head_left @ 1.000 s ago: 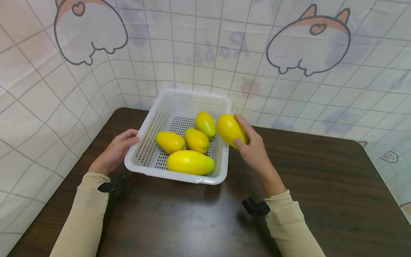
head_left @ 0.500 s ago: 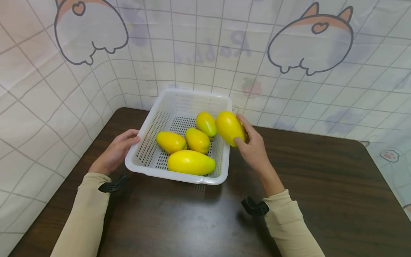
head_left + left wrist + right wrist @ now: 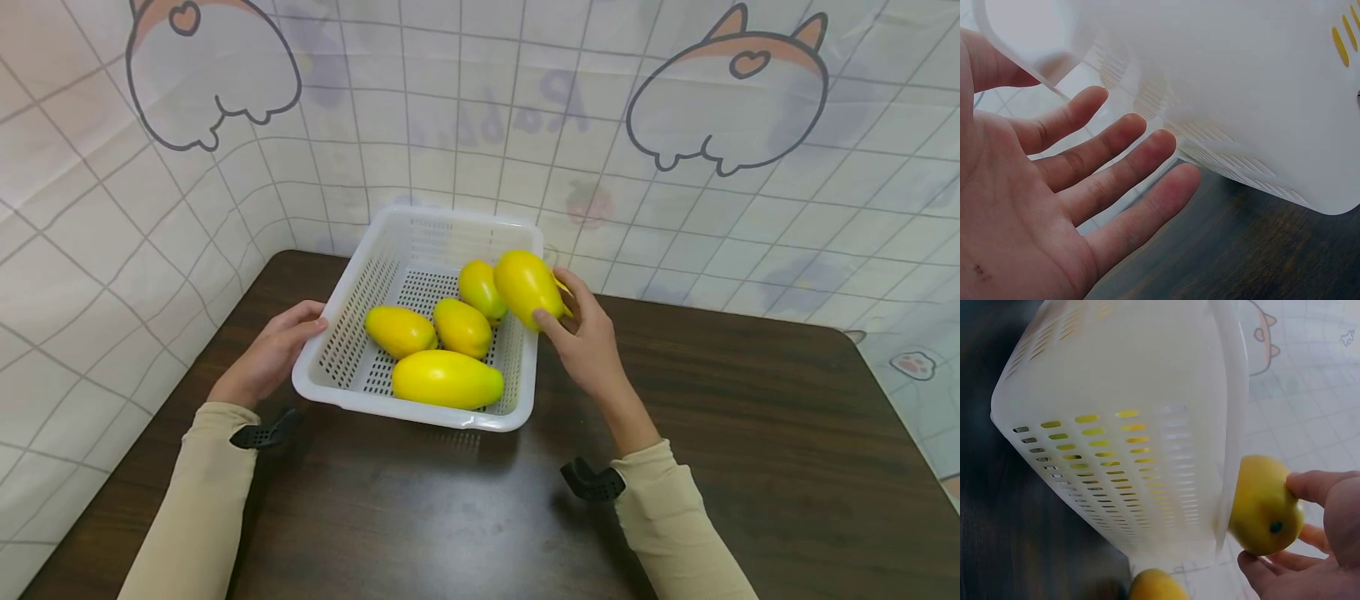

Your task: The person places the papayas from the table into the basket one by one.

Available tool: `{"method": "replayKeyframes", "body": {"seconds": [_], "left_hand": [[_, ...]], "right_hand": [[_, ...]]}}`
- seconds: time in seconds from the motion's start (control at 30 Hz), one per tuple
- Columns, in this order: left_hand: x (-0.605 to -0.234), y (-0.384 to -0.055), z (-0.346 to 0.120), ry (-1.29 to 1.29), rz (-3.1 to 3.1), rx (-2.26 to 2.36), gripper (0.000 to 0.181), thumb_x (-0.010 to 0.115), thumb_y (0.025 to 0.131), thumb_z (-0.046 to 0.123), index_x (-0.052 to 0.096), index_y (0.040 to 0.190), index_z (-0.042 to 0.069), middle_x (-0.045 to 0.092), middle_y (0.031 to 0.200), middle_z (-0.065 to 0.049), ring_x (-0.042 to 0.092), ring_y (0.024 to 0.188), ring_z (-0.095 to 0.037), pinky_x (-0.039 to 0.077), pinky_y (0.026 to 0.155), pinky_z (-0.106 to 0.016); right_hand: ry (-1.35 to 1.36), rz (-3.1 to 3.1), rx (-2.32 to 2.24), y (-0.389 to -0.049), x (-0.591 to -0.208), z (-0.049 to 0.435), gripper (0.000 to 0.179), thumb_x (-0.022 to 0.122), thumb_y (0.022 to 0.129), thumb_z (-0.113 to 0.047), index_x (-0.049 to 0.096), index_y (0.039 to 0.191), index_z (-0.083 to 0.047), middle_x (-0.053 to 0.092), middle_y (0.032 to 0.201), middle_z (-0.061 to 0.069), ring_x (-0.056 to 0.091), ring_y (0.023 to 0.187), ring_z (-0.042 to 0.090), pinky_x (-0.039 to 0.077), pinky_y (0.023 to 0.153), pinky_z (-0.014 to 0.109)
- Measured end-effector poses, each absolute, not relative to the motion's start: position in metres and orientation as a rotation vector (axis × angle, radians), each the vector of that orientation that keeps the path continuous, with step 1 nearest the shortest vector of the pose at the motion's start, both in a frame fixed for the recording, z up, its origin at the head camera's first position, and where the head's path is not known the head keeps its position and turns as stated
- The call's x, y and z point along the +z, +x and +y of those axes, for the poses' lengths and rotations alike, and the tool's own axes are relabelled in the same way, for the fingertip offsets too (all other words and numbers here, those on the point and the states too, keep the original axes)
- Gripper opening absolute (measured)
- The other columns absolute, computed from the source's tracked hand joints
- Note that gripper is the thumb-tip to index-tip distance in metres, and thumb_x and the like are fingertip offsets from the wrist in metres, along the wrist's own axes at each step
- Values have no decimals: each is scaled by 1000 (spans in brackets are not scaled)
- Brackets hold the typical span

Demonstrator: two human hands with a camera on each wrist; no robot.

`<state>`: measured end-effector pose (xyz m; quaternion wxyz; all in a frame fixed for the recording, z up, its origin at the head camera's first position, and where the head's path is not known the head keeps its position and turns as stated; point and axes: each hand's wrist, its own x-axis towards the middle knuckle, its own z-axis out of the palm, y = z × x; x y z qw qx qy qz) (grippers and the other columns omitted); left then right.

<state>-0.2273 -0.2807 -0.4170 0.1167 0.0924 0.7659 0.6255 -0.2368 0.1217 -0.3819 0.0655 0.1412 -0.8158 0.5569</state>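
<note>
My right hand (image 3: 588,342) grips a yellow mango (image 3: 527,287) over the right rim of a white slotted plastic basket (image 3: 408,409). In the right wrist view, this mango (image 3: 1266,506) shows a dark green spot at its end, with thumb and fingertips around it. My left hand (image 3: 273,346) holds the basket's left rim, thumb over the edge; in the left wrist view its fingers (image 3: 1122,162) extend along the outer wall. Inside the basket lie a long yellow fruit with a green tip (image 3: 446,380) and smaller yellow mangoes, one at left (image 3: 401,332), one mid (image 3: 461,327), one greenish (image 3: 480,287).
A further yellow fruit (image 3: 1157,586) shows beside the basket in the right wrist view. The basket stands on a dark brown wooden table (image 3: 735,400). A white gridded cloth (image 3: 465,108) with cartoon animals hangs behind and at left.
My right hand has brought the mango slightly left and up, from beside the right rim to over it. The left hand and the basket have stayed nearly still.
</note>
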Motion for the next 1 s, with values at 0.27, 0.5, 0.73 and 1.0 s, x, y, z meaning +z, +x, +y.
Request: {"method": "replayKeyframes", "body": {"seconds": [0.27,0.5,0.73,1.0], "left_hand": [[-419,-227,-284,301,2237,1852,27,41,104,30,46,127,17,56,118,4,65,96,-11,56,81,-30],[-419,-229,-285,296,2223,1853,27,42,103,31,46,126,17,56,118,3,65,96,-12,56,82,-31],[-418,-229,-283,280,2225,1850,27,42,103,32,46,126,18,55,118,3,65,97,-11,56,82,-31],[-420,-230,-283,288,2213,1858,26,41,103,31,46,126,17,55,118,2,65,97,-12,56,82,-32]], "right_hand": [[301,-2382,1763,-221,-356,105,44,59,94,-6,48,135,3,47,143,21,47,134,35,43,107,44],[229,-2367,1730,-231,-372,108,38,63,92,-9,55,128,1,55,135,18,53,128,33,45,104,45],[204,-2371,1658,-243,-392,124,38,63,93,-18,56,128,-4,57,133,14,54,126,27,48,102,42],[72,-2437,1608,-248,-402,141,43,64,92,-22,54,132,-9,56,134,17,55,122,32,46,103,45]]}}
